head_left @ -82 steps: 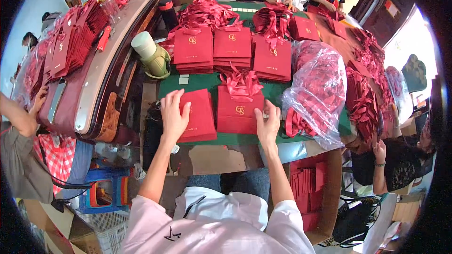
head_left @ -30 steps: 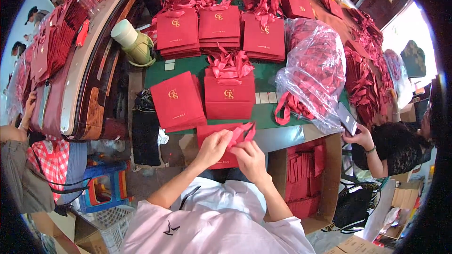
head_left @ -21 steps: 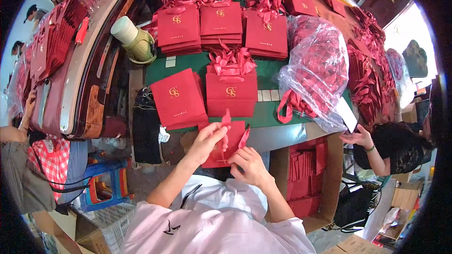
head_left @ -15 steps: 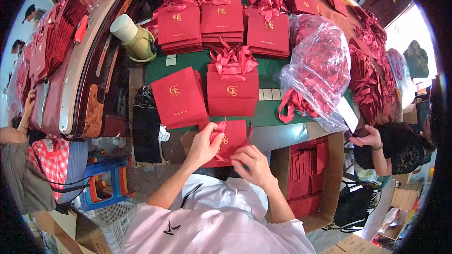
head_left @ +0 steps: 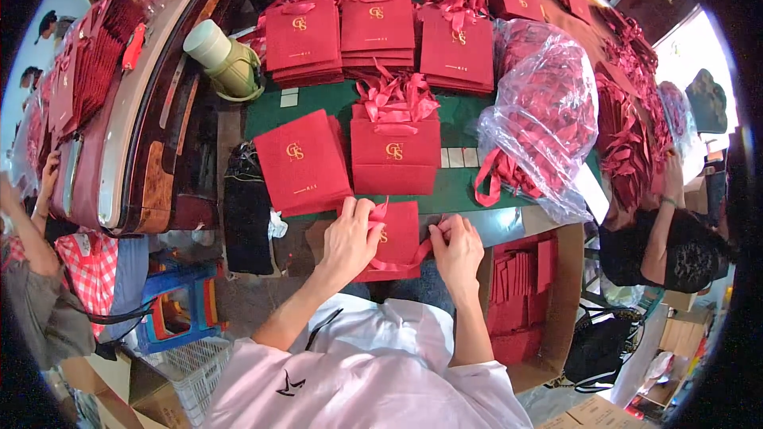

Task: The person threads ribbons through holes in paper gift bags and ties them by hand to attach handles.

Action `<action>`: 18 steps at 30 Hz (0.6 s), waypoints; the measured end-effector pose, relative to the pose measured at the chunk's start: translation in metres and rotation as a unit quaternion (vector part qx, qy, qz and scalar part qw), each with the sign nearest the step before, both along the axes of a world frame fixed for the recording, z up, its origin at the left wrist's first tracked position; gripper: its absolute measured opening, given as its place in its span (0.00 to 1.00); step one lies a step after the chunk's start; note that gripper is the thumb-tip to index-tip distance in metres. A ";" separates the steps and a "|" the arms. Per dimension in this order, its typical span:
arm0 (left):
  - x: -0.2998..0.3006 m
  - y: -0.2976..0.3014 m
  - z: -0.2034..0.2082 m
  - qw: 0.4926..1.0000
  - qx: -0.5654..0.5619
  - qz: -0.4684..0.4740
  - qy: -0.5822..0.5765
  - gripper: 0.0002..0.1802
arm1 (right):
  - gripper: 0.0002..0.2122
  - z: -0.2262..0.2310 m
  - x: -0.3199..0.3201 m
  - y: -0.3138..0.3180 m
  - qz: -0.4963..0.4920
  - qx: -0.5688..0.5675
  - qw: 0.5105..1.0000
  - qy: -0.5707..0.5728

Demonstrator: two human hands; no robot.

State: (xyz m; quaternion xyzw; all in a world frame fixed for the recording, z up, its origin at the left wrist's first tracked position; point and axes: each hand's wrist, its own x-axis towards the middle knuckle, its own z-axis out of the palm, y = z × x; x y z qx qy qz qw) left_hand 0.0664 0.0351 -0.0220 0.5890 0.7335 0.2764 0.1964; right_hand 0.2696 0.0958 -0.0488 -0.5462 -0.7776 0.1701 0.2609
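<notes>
A small red paper gift bag [head_left: 403,221] with a gold emblem lies at the near edge of the table, in front of my body. My left hand [head_left: 346,242] is closed at the bag's left side, pinching a pink-red ribbon. That ribbon [head_left: 407,263] curves across the lower part of the bag to the right. Its other end is pinched in my right hand [head_left: 457,250], just off the bag's right edge. Beyond my hands are a flat stack of red bags [head_left: 300,165] without visible ribbons and a stack of bags with ribbon handles [head_left: 395,155].
A clear plastic sack of ribbons [head_left: 547,103] sits on the table's right. Further back are more bag stacks [head_left: 377,28] and a green flask [head_left: 226,63]. An open carton of red pieces [head_left: 520,294] stands right of me. Co-workers' hands [head_left: 674,179] show around the table.
My right hand has moved right and slightly up, drawing the ribbon out across the bag. My left hand stays near the bag's left side. The co-worker's hand at right has moved up.
</notes>
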 end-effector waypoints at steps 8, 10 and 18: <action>0.000 0.010 -0.003 1.000 -0.005 -0.019 0.023 0.24 | 0.10 0.010 0.005 -0.001 -0.043 -0.059 0.997 -0.037; 0.000 0.010 -0.002 0.999 -0.022 -0.027 0.036 0.23 | 0.10 0.001 0.006 0.002 -0.040 -0.033 0.998 -0.027; 0.002 0.010 -0.006 1.000 -0.007 -0.017 0.006 0.15 | 0.05 0.015 -0.001 0.002 -0.022 -0.022 0.999 0.018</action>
